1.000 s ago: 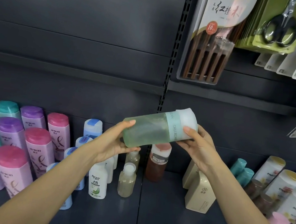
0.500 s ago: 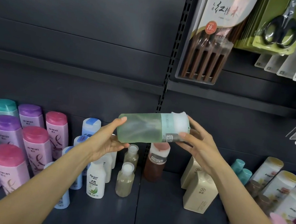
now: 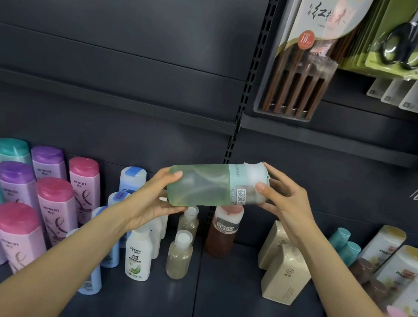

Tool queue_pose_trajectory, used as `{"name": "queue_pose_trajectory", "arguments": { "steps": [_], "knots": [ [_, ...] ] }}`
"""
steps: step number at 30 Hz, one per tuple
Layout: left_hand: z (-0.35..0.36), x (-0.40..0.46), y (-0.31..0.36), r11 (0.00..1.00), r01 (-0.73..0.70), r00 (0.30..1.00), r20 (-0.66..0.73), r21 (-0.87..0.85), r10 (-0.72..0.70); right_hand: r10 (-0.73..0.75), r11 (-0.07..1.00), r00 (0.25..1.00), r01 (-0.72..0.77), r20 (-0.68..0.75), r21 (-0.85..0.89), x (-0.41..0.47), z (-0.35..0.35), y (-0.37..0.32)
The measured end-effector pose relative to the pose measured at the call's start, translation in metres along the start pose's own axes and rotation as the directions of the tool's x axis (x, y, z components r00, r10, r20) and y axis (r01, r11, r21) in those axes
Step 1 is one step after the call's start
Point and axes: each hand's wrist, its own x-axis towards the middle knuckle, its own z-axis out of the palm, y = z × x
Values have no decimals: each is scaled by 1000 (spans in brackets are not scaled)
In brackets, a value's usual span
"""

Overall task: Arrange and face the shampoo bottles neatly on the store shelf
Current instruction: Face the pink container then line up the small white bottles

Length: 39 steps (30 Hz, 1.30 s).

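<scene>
A translucent green shampoo bottle (image 3: 207, 186) with a white cap lies sideways in the air above the dark shelf (image 3: 197, 303), cap pointing right. My left hand (image 3: 151, 201) grips its base end from below and the side. My right hand (image 3: 284, 203) holds the cap end between thumb and fingers. Under it stand a brown bottle (image 3: 221, 234), two small clear bottles (image 3: 179, 258) and a white Rocien bottle (image 3: 138, 255). Pink, purple and teal bottles (image 3: 18, 202) fill the left side.
Two beige bottles (image 3: 284, 272) stand to the right of centre, with teal, brown and white-and-gold bottles (image 3: 398, 268) further right. Packaged chopsticks (image 3: 302, 64) and scissors (image 3: 403, 43) hang above on the right. Blue-capped bottles (image 3: 130, 182) stand behind my left arm.
The green bottle has dropped a little, shifted left and turned about its long axis, so a printed label now faces me near the cap. Both hands kept hold of it.
</scene>
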Motion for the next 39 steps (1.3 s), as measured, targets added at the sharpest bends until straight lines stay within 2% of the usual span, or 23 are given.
{"name": "queue_pose_trajectory", "arguments": {
  "steps": [4, 7, 9, 16, 22, 27, 30, 32, 34, 37, 39],
  "knots": [
    [-4, -2, -3, 997, -67, 997, 51, 32, 65, 28, 1000, 1000, -28, 15, -14, 1, -2, 0],
    [0, -2, -5, 1000, 6, 1000, -17, 13, -6, 50, 999, 992, -51, 114, 8, 0, -3, -1],
    [3, -2, -6, 997, 71, 996, -44, -7, -71, 52, 998, 990, -54, 130, 15, 0, -2, -1],
    [8, 4, -14, 987, 148, 989, -8, -63, -149, 60, 998, 997, -59, -50, 20, 1, 3, 3],
    [6, 15, -33, 965, 262, 965, 16, -28, -261, -61, 975, 987, 27, -151, -219, 5, 8, -5],
    [2, 22, -54, 925, 231, 973, -98, 301, -210, -39, 881, 993, -17, -108, -472, 9, 11, -3],
    [3, 29, -63, 786, 96, 994, -99, 611, -45, -7, 755, 997, -43, -72, -655, 12, 15, 7],
    [2, 35, -70, 592, -23, 993, -48, 806, 104, 7, 635, 1000, -24, -25, -772, 14, 16, 18],
    [0, 40, -76, 389, -87, 981, 12, 917, 193, 51, 555, 998, -9, 23, -832, 16, 16, 30],
    [0, 44, -82, 145, -108, 982, 83, 984, 173, 137, 493, 986, 19, 99, -870, 19, 12, 45],
    [0, 47, -84, 49, -101, 990, 96, 994, 107, 189, 480, 970, 46, 155, -876, 22, 9, 55]
  ]
}}
